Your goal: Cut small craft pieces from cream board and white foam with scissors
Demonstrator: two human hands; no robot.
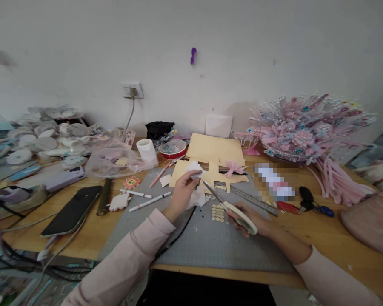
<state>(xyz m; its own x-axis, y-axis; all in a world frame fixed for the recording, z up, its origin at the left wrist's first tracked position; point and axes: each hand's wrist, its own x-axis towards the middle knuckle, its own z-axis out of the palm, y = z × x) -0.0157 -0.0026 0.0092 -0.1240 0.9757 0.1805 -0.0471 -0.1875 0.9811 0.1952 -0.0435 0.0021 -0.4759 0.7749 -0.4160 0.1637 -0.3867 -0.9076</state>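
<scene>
Scissors (230,207), one pair, cream handles, metal blades. Location: above the grey cutting mat (223,250), right of centre, in the right hand (260,219). Long axis: a diagonal, handles toward the lower right and the wearer, tips toward the upper left and the wall. Tips near the fingertips of the left hand; whether they touch the white sheet cannot be told.

Right grip: fingers closed around the handles.

White sheet (196,167), thin, crumpled. Location: in the left hand (181,194), above the mat. Part stands up beyond the fingers; its long axis cannot be told. Left grip: thumb and fingers together, pinched on it.

Tan pieces (218,213), small, set in a block of rows. Location: on the mat, just beside the scissors, to the left of the handles.

Metal ruler (255,201), one. Location: beyond the right hand, slanting from upper left to lower right, at a shallower angle than the scissors.

Yellow card (215,148), several sheets, some with cut-outs. Location: beyond both hands, toward the wall.

Table (322,238), wooden, beneath the mat.
</scene>
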